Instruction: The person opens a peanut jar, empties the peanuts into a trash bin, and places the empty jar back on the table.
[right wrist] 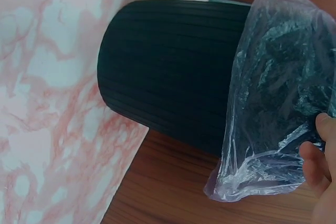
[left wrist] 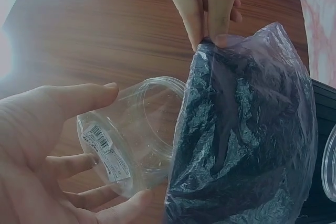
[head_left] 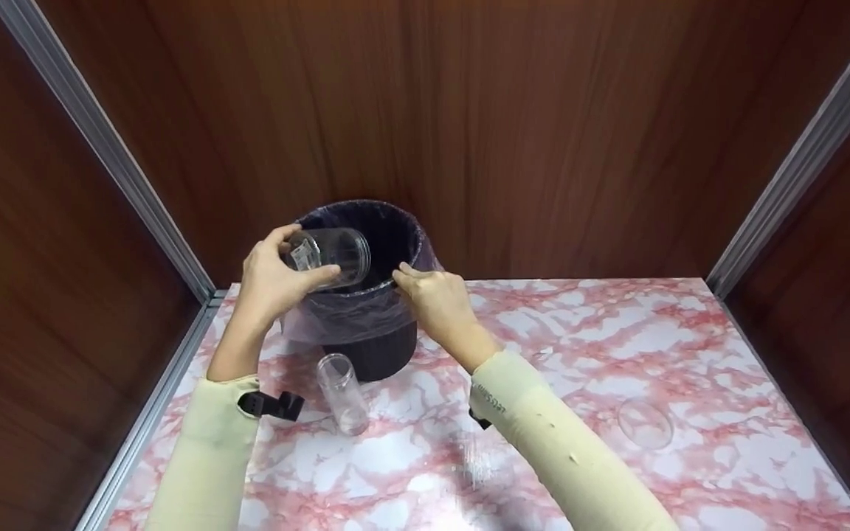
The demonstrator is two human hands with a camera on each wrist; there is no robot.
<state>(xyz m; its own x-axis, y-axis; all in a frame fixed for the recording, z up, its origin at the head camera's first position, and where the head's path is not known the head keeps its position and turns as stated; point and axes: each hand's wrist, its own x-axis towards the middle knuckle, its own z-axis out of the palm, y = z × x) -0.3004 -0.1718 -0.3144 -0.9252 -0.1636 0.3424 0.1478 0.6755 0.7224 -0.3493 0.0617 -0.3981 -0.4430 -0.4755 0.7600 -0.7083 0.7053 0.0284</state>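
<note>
My left hand (head_left: 271, 274) grips a clear plastic jar (head_left: 333, 254) lying on its side over the mouth of a black trash can (head_left: 377, 354). A barcode label (left wrist: 107, 153) shows on the jar's base end in the left wrist view, and its open end faces the can. A thin purplish trash bag (head_left: 351, 313) lines the can and folds down over its rim. On the can's near right rim, my right hand (head_left: 436, 299) pinches the bag's edge between thumb and fingers. The can's inside is dark.
A tall clear container (head_left: 344, 394) lies on the marbled table (head_left: 565, 332) just in front of the can. A clear round lid (head_left: 646, 424) lies flat at the right. Brown wood panels (head_left: 543, 133) with metal edges stand behind and at both sides.
</note>
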